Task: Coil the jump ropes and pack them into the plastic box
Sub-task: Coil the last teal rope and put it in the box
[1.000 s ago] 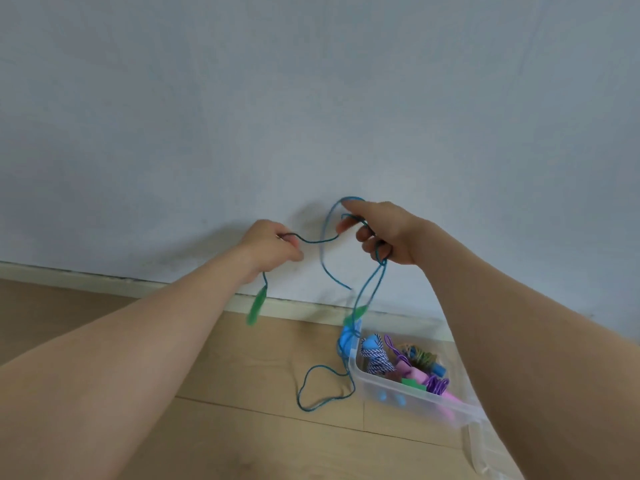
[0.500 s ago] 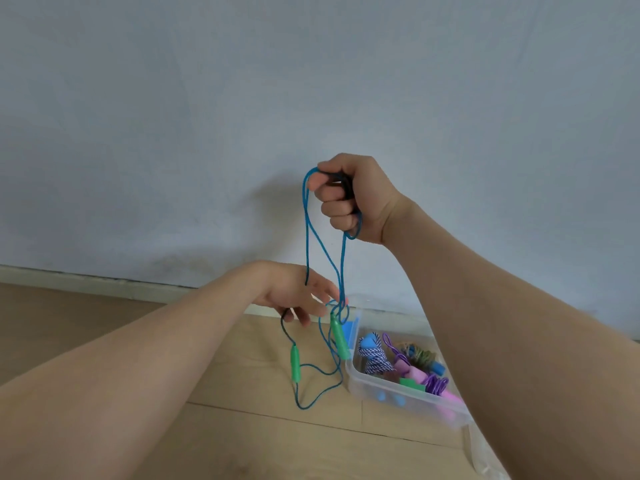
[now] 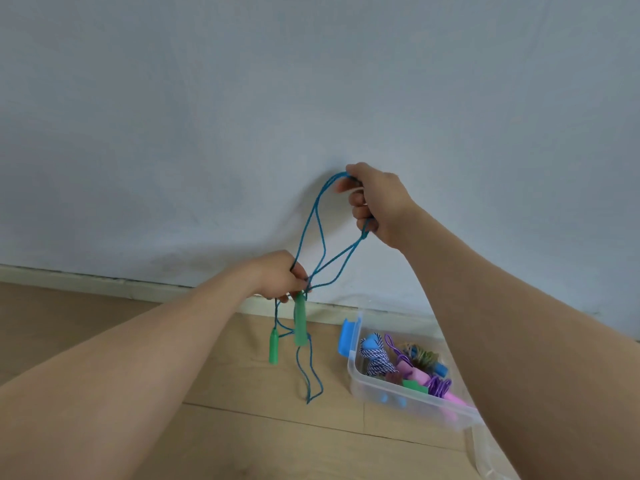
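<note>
A blue jump rope (image 3: 313, 226) with two green handles (image 3: 300, 320) hangs in loops between my hands. My right hand (image 3: 375, 204) is raised in front of the wall and grips the top of the loops. Lower and to the left, my left hand (image 3: 282, 277) pinches the strands together just above the handles. A loose end of rope dangles down to the floor. The clear plastic box (image 3: 388, 393) stands on the floor at the lower right, holding several coiled ropes in blue-white, purple, pink and green.
A pale wall (image 3: 311, 98) with a skirting board (image 3: 104, 282) fills the background. The floor (image 3: 173, 427) is light wood. A blue clip (image 3: 347, 339) sits on the box's left end. A clear lid edge (image 3: 485, 459) lies at the bottom right.
My right hand has dropped a little and shifted right with the loops. My left hand has closed on the strands near the handles, which now hang closer together.
</note>
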